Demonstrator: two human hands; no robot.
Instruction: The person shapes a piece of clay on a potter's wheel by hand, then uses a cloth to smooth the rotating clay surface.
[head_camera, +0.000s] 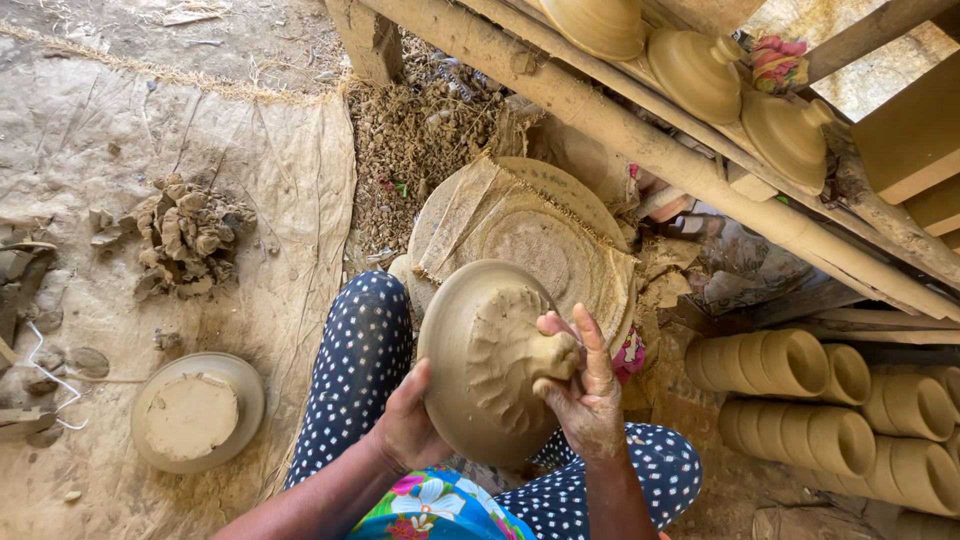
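Left hand (405, 425) steadies a clay lid (480, 365) — right hand (585, 390) fingers (592, 345) apparently pinching its knob (553, 355).

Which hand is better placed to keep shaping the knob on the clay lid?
Right. The right hand already pinches the knob, while the left hand supports the clay lid at its rim.

Left sacking (120, 130) open; clay heap (188, 235), dish (197, 410) obstruct; right pots (800, 400) block.

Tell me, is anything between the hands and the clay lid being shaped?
Nothing visible. The left hand cups the rim of the clay lid directly, and the right hand pinches its knob, fingers in bare contact with the wet clay.
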